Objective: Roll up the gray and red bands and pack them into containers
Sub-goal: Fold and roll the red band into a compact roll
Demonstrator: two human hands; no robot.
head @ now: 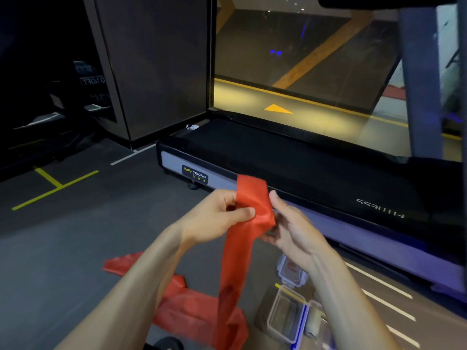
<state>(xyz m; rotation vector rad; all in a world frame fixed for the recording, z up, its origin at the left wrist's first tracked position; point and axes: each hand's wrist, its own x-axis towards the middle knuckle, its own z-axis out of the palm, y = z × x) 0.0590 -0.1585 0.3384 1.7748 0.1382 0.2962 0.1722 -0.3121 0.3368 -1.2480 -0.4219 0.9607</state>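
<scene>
Dim gym floor [75,238] beside a treadmill [290,157]. Red band [249,208] raised at chest height, free end standing up, long tail hanging to a loose heap on the floor. Left hand [219,215] pinching the band's near edge between thumb and curled fingers; right hand [290,231] cupped behind it, fingers partly hidden, apparently gripping. Two clear containers [290,317] open on the floor below. No gray band in view. Best started tight: fold the end squarely, keep edges aligned, feed the tail under light tension, avoid twists.
</scene>
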